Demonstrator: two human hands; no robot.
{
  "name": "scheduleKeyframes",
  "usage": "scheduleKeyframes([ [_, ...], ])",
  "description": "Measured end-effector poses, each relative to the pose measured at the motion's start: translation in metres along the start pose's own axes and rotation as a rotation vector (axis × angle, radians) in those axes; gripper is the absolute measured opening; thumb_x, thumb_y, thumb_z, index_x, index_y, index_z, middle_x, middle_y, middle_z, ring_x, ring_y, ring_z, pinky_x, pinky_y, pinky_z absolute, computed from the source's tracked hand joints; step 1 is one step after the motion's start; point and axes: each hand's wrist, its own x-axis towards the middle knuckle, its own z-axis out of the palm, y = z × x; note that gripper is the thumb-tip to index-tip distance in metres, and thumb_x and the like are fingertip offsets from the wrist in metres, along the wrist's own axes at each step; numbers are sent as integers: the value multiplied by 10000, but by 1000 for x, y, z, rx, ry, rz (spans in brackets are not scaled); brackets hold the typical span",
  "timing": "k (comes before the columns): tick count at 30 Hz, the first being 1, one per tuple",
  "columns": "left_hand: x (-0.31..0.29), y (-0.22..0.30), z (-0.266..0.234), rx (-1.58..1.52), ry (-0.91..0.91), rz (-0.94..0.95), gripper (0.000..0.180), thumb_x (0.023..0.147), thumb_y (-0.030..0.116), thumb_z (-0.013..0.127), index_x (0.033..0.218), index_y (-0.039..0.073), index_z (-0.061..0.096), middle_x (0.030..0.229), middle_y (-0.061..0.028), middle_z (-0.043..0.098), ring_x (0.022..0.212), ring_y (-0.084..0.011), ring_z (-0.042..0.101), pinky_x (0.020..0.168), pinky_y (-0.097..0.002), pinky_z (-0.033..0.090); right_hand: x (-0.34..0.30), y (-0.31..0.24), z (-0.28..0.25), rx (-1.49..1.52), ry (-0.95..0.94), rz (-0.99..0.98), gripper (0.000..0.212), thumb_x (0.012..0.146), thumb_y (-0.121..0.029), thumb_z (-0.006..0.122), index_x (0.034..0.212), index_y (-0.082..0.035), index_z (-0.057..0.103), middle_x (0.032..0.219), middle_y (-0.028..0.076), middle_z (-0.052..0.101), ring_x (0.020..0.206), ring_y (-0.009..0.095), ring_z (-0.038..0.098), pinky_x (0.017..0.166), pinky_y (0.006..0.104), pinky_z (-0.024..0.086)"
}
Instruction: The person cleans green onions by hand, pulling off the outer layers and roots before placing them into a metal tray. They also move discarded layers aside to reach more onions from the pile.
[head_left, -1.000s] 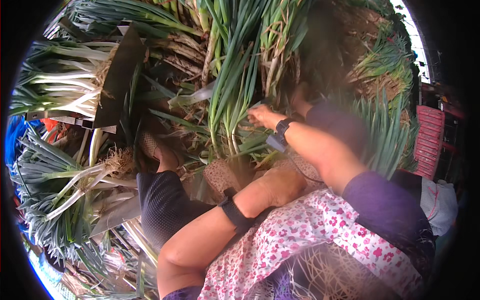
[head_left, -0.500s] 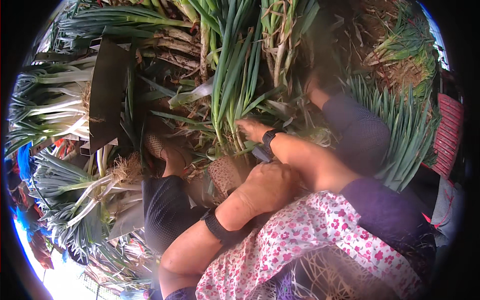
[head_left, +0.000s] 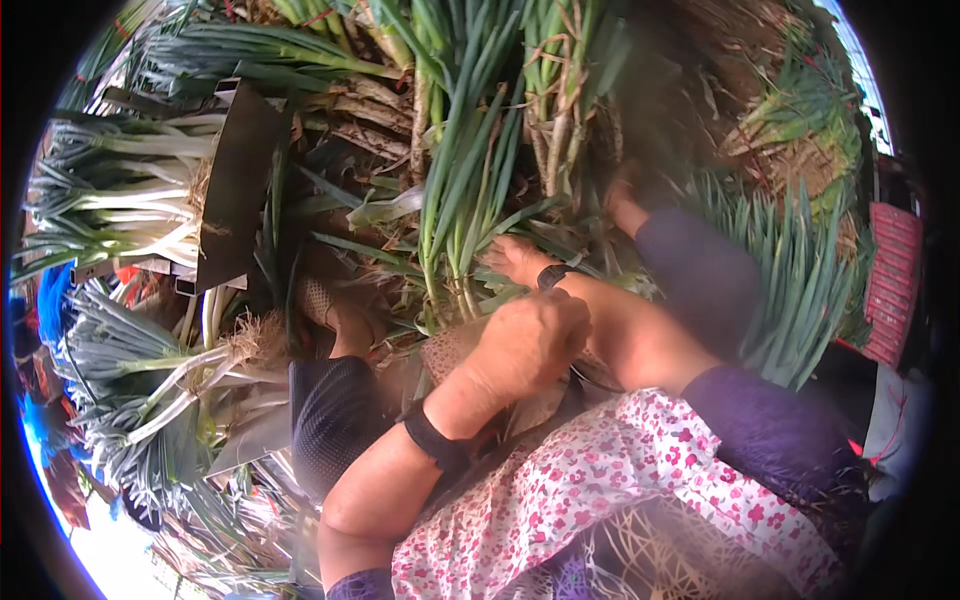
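A bunch of long green-leaved leeks (head_left: 455, 225) rises in front of me, with its pale stalk ends toward me. Right beside the stalks is my right hand (head_left: 513, 258), its fingers stretched out toward them, a dark band on the wrist. My left hand (head_left: 530, 340) is closed in a fist in front of my right forearm. Whatever it may hold is hidden behind its fingers and too unclear to name. Just left of that fist lies a brown spotted piece (head_left: 443, 350), partly covered by my hand.
Leeks with white stalks (head_left: 150, 190) are stacked at left against a dark upright plate (head_left: 238, 185). More rooted leeks (head_left: 200, 385) lie below. Green leaves (head_left: 800, 270) spread at right, near a red ribbed panel (head_left: 893, 285). A floral cloth (head_left: 590, 450) covers my lap.
My left fist has risen slightly, away from my lap. My right hand has shifted a little to the right, away from the leek stalks. The whole view has shifted slightly.
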Motion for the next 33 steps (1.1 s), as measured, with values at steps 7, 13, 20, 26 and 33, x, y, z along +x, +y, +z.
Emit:
scheduleKeyframes([
  [7, -7, -3, -13, -36, 100, -65, 137, 752, 117, 588, 863, 37, 588, 794, -138, 583, 765, -316, 578, 676, -397, 474, -12, -5, 61, 17, 64, 62, 341, 792, -240, 665, 1093, -145, 537, 984, 43, 533, 904, 197, 516, 735, 336, 481],
  [13, 13, -5, -40, -45, 222, -5, 192, 810, 101, 591, 985, 23, 603, 922, -152, 622, 850, -263, 614, 738, -345, 490, -70, -16, 17, 290, -407, -151, 284, 820, -234, 642, 1076, -138, 565, 958, 21, 583, 861, 168, 563, 775, 331, 484],
  [20, 7, -6, -84, -556, 661, -144, 297, 880, 175, 579, 1104, -15, 537, 1022, -96, 608, 946, -174, 579, 837, -279, 442, -255, -93, 56, -66, -379, -785, 343, 833, -176, 633, 1129, -63, 503, 994, 48, 582, 888, 159, 597, 751, 316, 526],
  [26, -4, 6, -32, -1196, 190, 49, 724, 899, 608, 238, 1242, 1, 433, 1158, -118, 543, 1052, -238, 524, 933, -385, 394, -355, -128, 97, -211, -433, -1200, 167, 841, -76, 622, 969, -29, 524, 904, 37, 605, 834, 124, 599, 745, 252, 508],
  [33, -19, -16, 29, -742, -274, -125, 753, 903, 624, 177, 1210, 19, 505, 1133, -114, 555, 1065, -207, 490, 946, -314, 377, -455, -192, 115, -53, -438, -1711, 207, 847, -157, 610, 985, -30, 522, 842, 118, 648, 764, 207, 660, 647, 326, 583],
])
